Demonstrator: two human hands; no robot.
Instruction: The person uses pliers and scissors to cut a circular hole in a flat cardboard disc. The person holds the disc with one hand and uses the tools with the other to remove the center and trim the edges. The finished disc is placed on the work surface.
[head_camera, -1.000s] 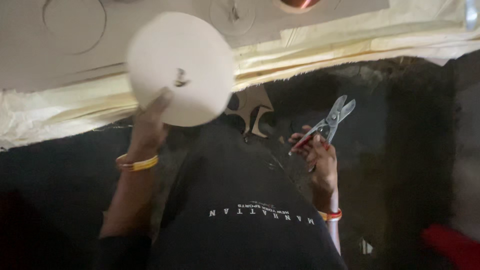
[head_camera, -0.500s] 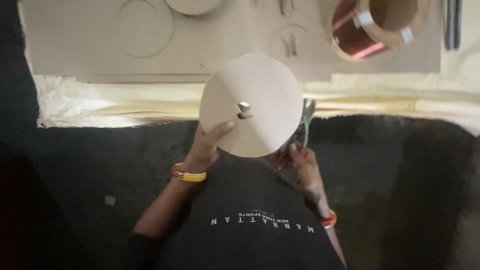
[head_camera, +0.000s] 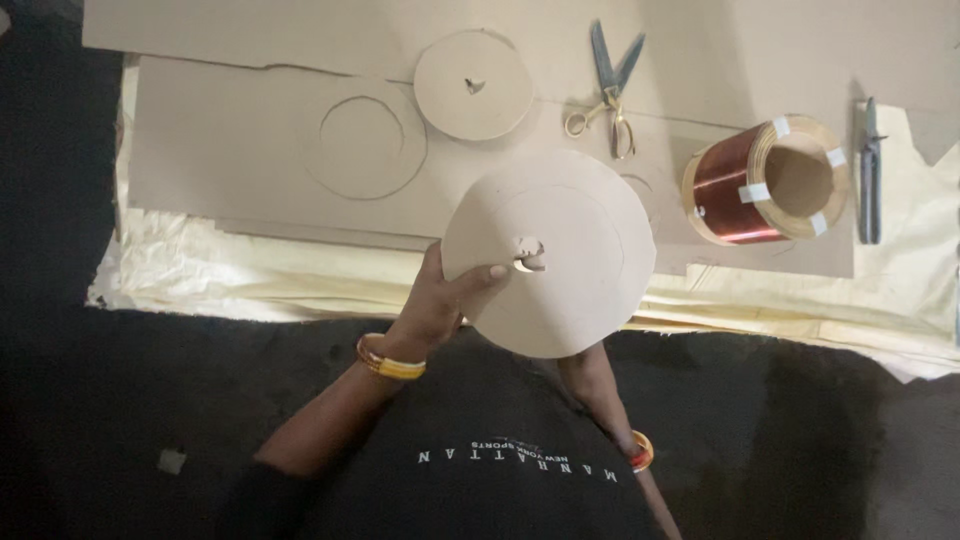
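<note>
Above the lap, a large cardboard disc (head_camera: 548, 255) is held up towards the camera, its face tilted and its small torn centre hole turned into view. It is gripped at its left edge by the left hand (head_camera: 437, 305), the thumb laid across the face close to the hole and the fingers hidden behind; that grip is closed firmly on the disc. A second ago the disc was raised higher and further to the left, and a pair of pliers was carried in the right hand; now the disc has been brought lower and nearer the middle, and the pliers can no longer be seen. The right hand (head_camera: 592, 378) is tucked under the lower edge of the disc, mostly covered by it, so whether its grip is wide, narrow or closed on anything cannot be told. The change suggests that attention has been moved from the tool to the disc itself, with the hole now being looked over. Beyond the hands, on flat cardboard sheets (head_camera: 240, 150) spread over pale yellow paper (head_camera: 250, 285) on the floor, a smaller cut disc (head_camera: 472, 85) is laid beside a drawn circle (head_camera: 362, 140). Scissors (head_camera: 612, 85) are left just right of it, a coil of copper wire (head_camera: 765, 180) is stood further right, and a dark hand tool (head_camera: 871, 170) is laid near the edge
</note>
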